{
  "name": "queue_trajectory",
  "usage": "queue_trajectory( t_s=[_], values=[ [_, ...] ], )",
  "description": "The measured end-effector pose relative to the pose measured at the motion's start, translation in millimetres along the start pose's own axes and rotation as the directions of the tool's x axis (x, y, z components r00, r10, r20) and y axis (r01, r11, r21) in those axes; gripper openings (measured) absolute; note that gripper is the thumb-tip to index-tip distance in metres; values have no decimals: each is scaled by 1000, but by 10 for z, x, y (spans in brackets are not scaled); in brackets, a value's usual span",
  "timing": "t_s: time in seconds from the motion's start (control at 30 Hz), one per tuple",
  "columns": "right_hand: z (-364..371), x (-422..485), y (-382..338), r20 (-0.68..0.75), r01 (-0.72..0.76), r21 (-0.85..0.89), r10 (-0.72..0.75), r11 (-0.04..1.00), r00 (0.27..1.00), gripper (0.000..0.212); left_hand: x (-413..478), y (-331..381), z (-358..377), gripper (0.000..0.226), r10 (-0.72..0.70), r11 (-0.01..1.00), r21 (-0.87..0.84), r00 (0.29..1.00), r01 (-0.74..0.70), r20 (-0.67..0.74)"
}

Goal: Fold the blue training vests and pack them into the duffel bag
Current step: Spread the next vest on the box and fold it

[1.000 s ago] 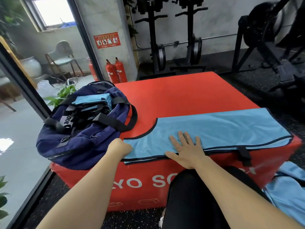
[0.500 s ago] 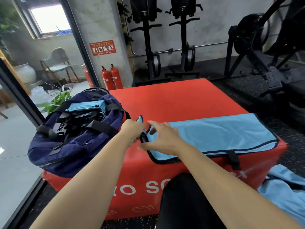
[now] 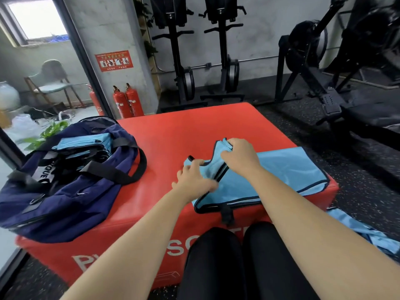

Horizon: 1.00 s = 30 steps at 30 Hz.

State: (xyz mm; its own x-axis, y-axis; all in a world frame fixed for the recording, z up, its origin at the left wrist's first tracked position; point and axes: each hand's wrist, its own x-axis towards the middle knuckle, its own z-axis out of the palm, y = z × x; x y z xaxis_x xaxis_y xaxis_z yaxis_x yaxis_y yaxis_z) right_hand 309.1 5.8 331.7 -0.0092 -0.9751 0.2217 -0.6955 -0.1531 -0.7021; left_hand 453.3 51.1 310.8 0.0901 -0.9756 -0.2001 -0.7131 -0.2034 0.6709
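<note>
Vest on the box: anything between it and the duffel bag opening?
The red box top between the vest and the duffel bag is bare. At the bag, black straps cross the open mouth over the folded vests already inside. The left hand and right hand hold the vest.

There are two hands, a left hand [image 3: 192,180] and a right hand [image 3: 240,156]. One red box [image 3: 184,131] carries one duffel bag [image 3: 65,195] at nine o'clock and one blue vest [image 3: 281,172] at three. A second vest [image 3: 363,232] lies at four o'clock. The folded vests [image 3: 82,142] in the bag are stacked too tightly to count. Three fire extinguishers [image 3: 120,102] stand at eleven, two upright machines [image 3: 179,61] at twelve and one chair [image 3: 54,83] at ten.
</note>
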Motion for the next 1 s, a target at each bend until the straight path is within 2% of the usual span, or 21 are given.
queue_trajectory(
  t_s=[0.07, 0.17, 0.33, 0.43, 0.5, 0.57, 0.63, 0.7, 0.8, 1.0],
  values=[
    [-45, 40, 77, -3, -11, 12, 11, 1000, 1000, 24, 0, -78, 236, 97, -39, 983, 176, 997, 50, -70],
    [-77, 71, 194, -2, -1, 37, 1, 999, 1000, 27, 24, -112, 500, 102, -35, 950, 297, 977, 98, -210],
    [-265, 139, 451, -46, -17, 7, 17, 1000, 999, 27, 104, -46, 724, 106, -23, 899, 419, 970, 126, -242],
    [-560, 231, 848, -161, -114, -42, 105, 993, 981, 15, 159, 49, 716, 108, -27, 862, 490, 976, 133, -216],
    [-753, 211, 1200, -226, -246, -118, 215, 962, 950, 5, 168, 148, 732, 107, -16, 834, 537, 979, 125, -202],
    [-862, 133, 1539, -219, -386, -214, 341, 897, 914, 24, 165, 265, 821, 104, 29, 792, 603, 981, 93, -189],
    [-869, 32, 1809, -201, -459, -264, 417, 848, 886, 32, 157, 355, 984, 102, 83, 739, 672, 985, 43, -154],
    [-838, -40, 1988, -190, -494, -286, 457, 821, 869, 31, 172, 382, 1159, 103, 102, 721, 693, 988, 4, -112],
    [-848, -53, 2117, -176, -486, -262, 454, 834, 873, 25, 236, 361, 1296, 97, 74, 737, 675, 997, -28, -39],
    [-899, -30, 2176, -113, -477, -191, 464, 858, 879, 31, 322, 349, 1195, 100, 23, 834, 543, 990, -96, 139]
  ],
)
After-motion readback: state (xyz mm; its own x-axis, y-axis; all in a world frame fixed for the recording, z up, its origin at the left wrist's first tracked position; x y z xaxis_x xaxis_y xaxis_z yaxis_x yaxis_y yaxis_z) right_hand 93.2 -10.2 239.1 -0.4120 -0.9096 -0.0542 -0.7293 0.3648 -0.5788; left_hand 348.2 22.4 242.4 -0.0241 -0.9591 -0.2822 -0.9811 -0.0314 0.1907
